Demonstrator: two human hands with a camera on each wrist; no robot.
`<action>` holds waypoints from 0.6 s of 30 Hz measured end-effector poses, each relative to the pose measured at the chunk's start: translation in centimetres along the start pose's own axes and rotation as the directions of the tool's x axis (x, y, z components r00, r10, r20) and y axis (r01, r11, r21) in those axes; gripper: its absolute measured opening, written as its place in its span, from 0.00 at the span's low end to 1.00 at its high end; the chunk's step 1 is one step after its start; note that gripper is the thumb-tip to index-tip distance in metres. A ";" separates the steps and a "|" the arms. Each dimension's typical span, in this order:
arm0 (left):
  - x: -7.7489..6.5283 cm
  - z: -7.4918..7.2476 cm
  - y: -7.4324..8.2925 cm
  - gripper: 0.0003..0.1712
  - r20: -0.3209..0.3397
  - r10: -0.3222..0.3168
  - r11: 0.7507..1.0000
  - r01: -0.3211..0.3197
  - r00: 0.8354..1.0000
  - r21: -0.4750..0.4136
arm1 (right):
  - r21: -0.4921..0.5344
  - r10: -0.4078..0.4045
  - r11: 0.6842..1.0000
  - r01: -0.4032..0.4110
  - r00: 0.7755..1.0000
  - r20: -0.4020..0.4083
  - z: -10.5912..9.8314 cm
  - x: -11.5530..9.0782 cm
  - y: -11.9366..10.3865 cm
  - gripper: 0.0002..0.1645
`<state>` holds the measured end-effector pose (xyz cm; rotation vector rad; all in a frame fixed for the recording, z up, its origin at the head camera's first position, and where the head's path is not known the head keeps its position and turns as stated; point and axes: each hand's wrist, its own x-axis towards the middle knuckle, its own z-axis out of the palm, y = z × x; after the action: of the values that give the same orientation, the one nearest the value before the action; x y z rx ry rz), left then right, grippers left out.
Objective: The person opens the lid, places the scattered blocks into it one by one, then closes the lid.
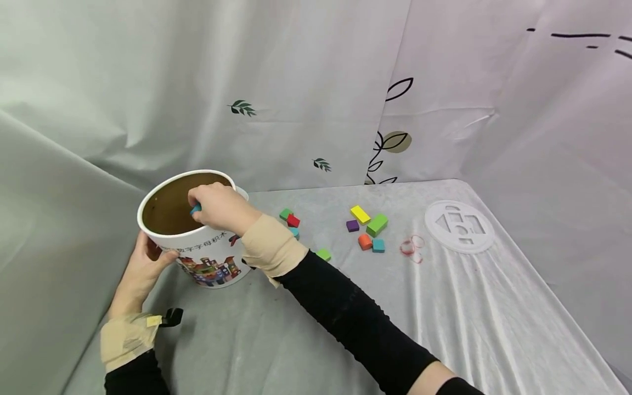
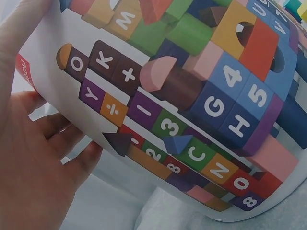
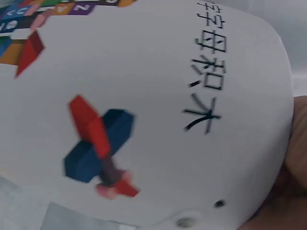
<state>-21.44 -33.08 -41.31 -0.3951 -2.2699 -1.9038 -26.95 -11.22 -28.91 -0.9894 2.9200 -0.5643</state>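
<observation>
A white bucket, printed with pictures of toy blocks and dark lettering, tilts on the cloth-covered table at the left. My left hand grips its near-left side, thumb on the printed wall. In the left wrist view the fingers of that hand bend around the bucket's edge. Over the bucket's mouth, my right hand pinches a small blue block. The right wrist view is mostly filled by the bucket's printed wall, with part of the right hand at its right edge. The bucket's bottom is hidden.
Right of the bucket lie a green block, a red block and others partly behind my right arm. Farther right are a yellow block and several more, pinkish-red rings and a white lid with cut-out shapes.
</observation>
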 end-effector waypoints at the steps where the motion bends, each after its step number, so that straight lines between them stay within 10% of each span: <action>1: 0.0 0.0 0.0 0.49 0.000 0.000 1.000 0.000 1.000 0.000 | -0.029 0.015 0.999 -0.014 1.000 0.014 -0.1 0.0 -0.2 0.10; 18: -0.1 0.0 0.1 0.49 -0.020 0.003 1.000 -0.003 1.000 0.001 | -0.139 0.046 0.990 -0.035 0.996 0.078 -0.4 0.2 -0.8 0.06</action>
<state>-21.35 -33.08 -41.28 -0.3771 -2.2565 -1.8959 -26.66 -11.79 -28.29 -0.9380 2.9323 -0.3173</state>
